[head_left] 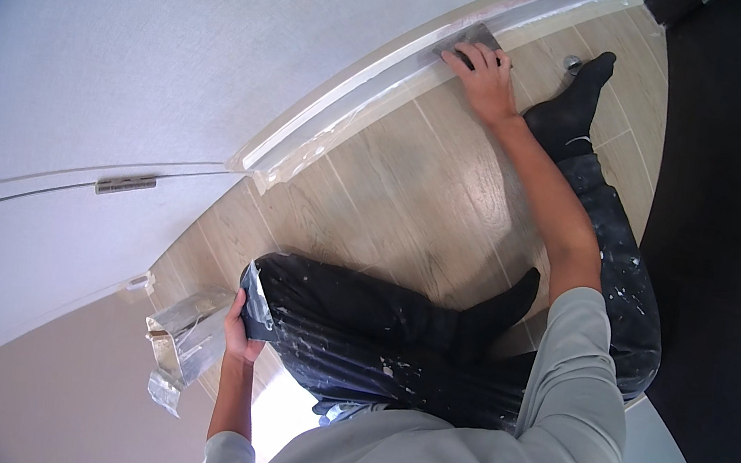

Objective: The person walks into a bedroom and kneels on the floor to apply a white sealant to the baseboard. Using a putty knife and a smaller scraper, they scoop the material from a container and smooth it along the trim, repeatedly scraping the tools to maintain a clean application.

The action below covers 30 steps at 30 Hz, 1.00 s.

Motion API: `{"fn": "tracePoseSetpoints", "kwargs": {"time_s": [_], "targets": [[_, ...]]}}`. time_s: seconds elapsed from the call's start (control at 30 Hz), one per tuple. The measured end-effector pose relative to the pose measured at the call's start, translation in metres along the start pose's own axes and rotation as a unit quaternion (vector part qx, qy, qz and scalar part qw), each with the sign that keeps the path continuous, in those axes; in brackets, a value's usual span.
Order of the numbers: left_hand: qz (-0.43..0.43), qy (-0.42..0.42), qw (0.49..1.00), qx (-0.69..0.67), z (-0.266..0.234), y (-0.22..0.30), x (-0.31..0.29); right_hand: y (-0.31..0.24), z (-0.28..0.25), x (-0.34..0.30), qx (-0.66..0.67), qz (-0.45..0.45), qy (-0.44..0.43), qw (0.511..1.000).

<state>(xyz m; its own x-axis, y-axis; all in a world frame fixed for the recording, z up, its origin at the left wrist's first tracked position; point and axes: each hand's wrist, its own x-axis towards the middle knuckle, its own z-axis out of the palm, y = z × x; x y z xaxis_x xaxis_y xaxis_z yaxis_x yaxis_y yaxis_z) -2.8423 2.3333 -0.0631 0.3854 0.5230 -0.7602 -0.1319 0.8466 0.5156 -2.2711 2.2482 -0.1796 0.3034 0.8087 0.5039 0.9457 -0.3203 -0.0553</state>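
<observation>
Stretched out far ahead, my right hand (484,81) grips a grey flat-bladed scraper (484,36), its blade lying against the white strip (382,90) along the foot of the wall. The fingers wrap over the scraper, so its handle is hidden. At the lower left, beside my bent knee, my left hand (239,327) grips a dark flat plate (260,316) with white paste on its surface. Masking tape (313,151) runs along the floor edge of the white strip, with white smears on it.
A crumpled clear plastic bag (193,330) lies beside my left hand. My legs in black paint-spotted trousers (400,351) spread over the wood-look floor (379,175). Near my far foot is a small round metal piece (572,63). A white door with a hinge (125,184) stands left.
</observation>
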Motion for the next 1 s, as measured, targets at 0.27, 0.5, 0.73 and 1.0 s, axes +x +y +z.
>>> {"fn": "tracePoseSetpoints", "kwargs": {"time_s": [0.27, 0.5, 0.73, 1.0], "targets": [[-0.008, 0.011, 1.000, 0.005, -0.010, 0.000, 0.004, 0.015, 0.001, 0.014, 0.002, -0.002, 0.043, 0.999], [-0.002, 0.021, 1.000, 0.010, 0.004, 0.001, 0.000, 0.020, 0.007, 0.014, -0.016, -0.013, 0.039, 0.999], [-0.005, 0.013, 1.000, -0.004, -0.001, 0.001, 0.003, 0.017, 0.006, 0.006, -0.032, -0.007, 0.011, 0.999], [-0.012, -0.020, 1.000, -0.008, -0.010, 0.000, 0.003, 0.014, 0.003, 0.012, -0.021, -0.007, 0.018, 1.000]]}}
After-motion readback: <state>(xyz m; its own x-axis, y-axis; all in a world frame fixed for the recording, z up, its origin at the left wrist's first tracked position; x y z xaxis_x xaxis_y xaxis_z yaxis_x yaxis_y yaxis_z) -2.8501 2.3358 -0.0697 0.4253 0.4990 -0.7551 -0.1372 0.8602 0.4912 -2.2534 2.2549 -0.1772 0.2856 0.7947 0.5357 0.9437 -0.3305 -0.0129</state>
